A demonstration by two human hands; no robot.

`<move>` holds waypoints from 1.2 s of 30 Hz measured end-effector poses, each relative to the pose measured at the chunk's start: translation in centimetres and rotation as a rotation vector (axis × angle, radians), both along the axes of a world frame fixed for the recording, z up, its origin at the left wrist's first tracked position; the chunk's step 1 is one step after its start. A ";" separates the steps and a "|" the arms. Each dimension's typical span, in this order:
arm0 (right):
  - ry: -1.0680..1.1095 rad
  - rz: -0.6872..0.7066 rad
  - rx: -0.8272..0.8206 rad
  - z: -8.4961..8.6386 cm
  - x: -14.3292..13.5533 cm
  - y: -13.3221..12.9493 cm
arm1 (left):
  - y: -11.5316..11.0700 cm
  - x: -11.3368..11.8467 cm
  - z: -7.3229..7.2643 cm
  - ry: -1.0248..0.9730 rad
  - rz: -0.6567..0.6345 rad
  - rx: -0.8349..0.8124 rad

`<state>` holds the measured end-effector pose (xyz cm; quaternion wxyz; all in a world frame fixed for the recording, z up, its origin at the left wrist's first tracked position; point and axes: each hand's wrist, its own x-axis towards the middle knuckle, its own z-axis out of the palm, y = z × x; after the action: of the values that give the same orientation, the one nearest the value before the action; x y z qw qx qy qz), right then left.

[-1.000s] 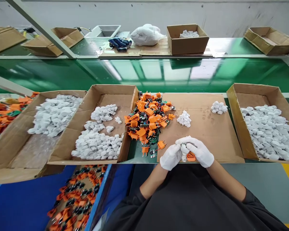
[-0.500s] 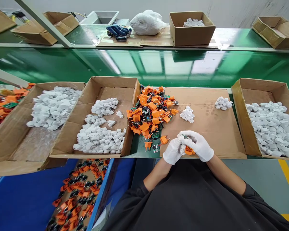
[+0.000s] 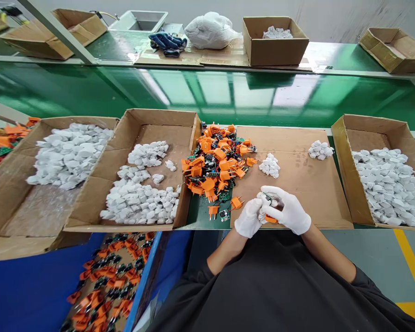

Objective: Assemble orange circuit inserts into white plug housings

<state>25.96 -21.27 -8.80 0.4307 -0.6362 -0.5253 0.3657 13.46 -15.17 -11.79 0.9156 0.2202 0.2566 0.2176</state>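
Observation:
White gloves cover both my hands, which meet over the front edge of the cardboard sheet (image 3: 318, 193). My left hand (image 3: 248, 218) is closed and pinches an orange plug (image 3: 271, 219) with a small green circuit board. My right hand (image 3: 291, 213) curls around the same plug from the other side, thumb and fingers on it. Gloves hide most of the plug, and whether a white lump is pressed to it I cannot tell. Beyond my hands lies a small heap of white putty-like lumps (image 3: 269, 165). Left of them is a pile of orange plugs with circuit boards (image 3: 216, 161).
Cardboard boxes with white lumps stand at the left (image 3: 190, 203), far left (image 3: 7, 198) and right (image 3: 346, 170). Another small white heap (image 3: 320, 150) sits on the sheet. A blue-sided bin (image 3: 143, 281) below holds more plugs. Behind runs a green surface (image 3: 124, 87).
My right hand's fingers have spread a little and shifted slightly right around the plug. Less of the orange shows now. The view has turned slightly.

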 end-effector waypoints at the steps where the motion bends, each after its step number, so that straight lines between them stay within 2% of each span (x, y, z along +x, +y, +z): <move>1: -0.014 0.011 0.002 0.3 0.0 0.0 | 0.0 -0.1 -0.1 -0.004 -0.017 0.000; 7: -0.128 0.033 0.001 0.9 -0.2 0.6 | 0.3 -0.6 -0.5 -0.022 -0.085 -0.071; 11: -0.080 0.054 0.056 0.4 -0.3 0.6 | 0.5 -0.6 -0.2 -0.031 0.023 -0.162; 13: -0.056 -0.033 0.139 0.1 -0.3 0.2 | 0.5 -0.5 0.0 -0.045 0.077 -0.220; 16: -0.155 -0.181 0.310 -0.2 -0.5 -0.5 | 0.4 -0.2 0.3 -0.060 0.146 -0.247; 18: -0.247 -0.160 0.382 -0.2 -0.7 -0.8 | 0.2 0.1 0.5 -0.054 0.197 -0.198; 21: -0.317 -0.156 0.402 -0.5 -0.9 -1.0 | 0.1 0.1 0.7 -0.014 0.222 -0.053; 26: -0.263 -0.216 0.372 -1.4 -0.6 -1.0 | 0.8 -0.6 0.5 0.116 0.107 0.237; 30: -0.238 -0.240 0.422 -1.9 0.1 -0.9 | 1.5 -0.6 0.0 0.143 0.047 0.398; 36: -0.245 -0.223 0.410 -1.9 0.6 -0.9 | 1.4 0.3 0.3 0.347 0.156 0.552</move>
<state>26.52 -22.22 -10.67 0.5214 -0.6292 -0.5632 0.1222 13.79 -13.75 -11.49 0.7447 0.4733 0.3561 0.3075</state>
